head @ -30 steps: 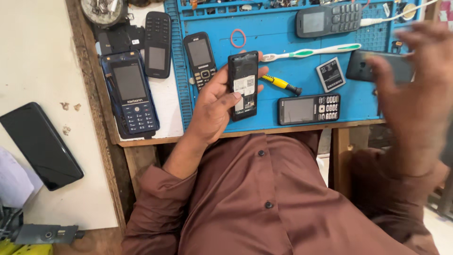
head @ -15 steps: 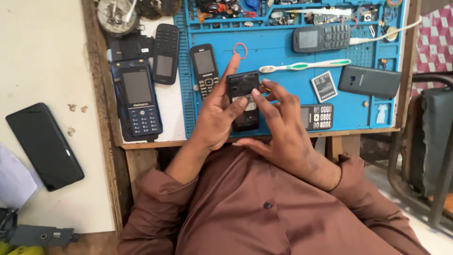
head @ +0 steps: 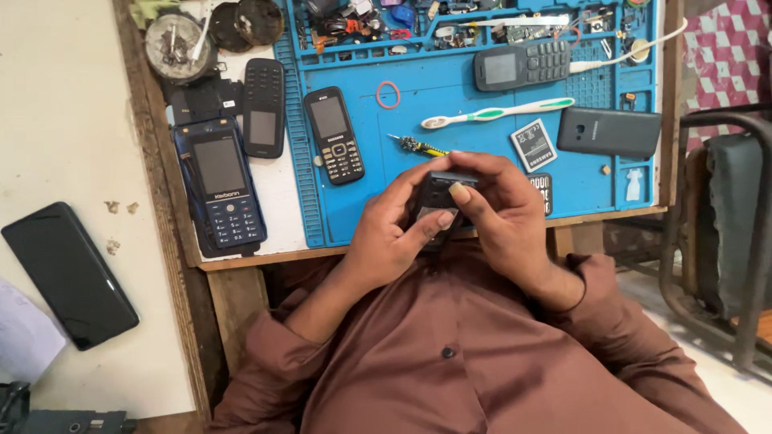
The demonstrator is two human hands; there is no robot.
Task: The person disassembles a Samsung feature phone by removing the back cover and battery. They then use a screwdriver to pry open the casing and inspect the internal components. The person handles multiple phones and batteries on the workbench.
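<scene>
Head view: left hand (head: 386, 241) and right hand (head: 507, 217) fingers grip a small black phone (head: 438, 201) above the blue mat (head: 450, 88).

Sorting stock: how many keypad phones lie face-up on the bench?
4: blue phone and slim black phone left of the mat, black phone on it, grey phone at top. Others may be hidden.

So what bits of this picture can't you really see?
- Head view: the small black phone is mostly wrapped by the left hand and right hand; its face is hidden.
- Head view: a second phone behind the right hand shows only one end.
- Head view: the tiny parts in the blue mat's top trays are too small to tell apart.
- Head view: the metal chair is cut off by the right edge.
</scene>
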